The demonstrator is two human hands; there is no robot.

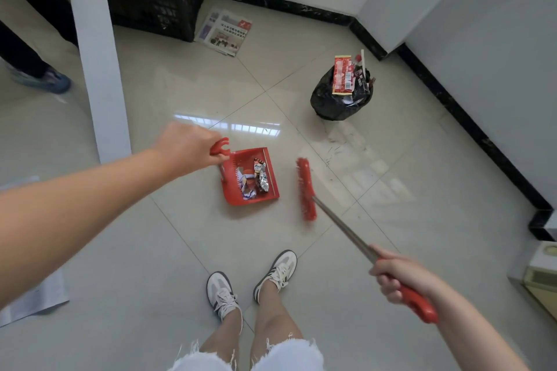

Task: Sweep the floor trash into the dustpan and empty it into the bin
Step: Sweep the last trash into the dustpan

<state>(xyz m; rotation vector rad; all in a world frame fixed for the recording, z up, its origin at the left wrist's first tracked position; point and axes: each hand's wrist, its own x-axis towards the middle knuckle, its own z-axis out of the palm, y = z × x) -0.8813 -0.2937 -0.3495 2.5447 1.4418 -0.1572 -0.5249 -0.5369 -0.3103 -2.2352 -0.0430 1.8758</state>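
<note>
Honestly not much you can actually read here. The folded newspaper (224, 30) lying on the floor at about 11 o'clock has a bold dark headline in Chinese characters over a couple of lines, plus a red block with a white mark at its top corner, but it's too blurry to make out any character. The long red wrapper (342, 75) sticking out of the bin (325, 99) at 1 o'clock has white print and a white label patch, unreadable. In the dustpan (232, 190) near centre, one crumpled packet (259, 166) shows white lettering on a dark band, also illegible.
</note>
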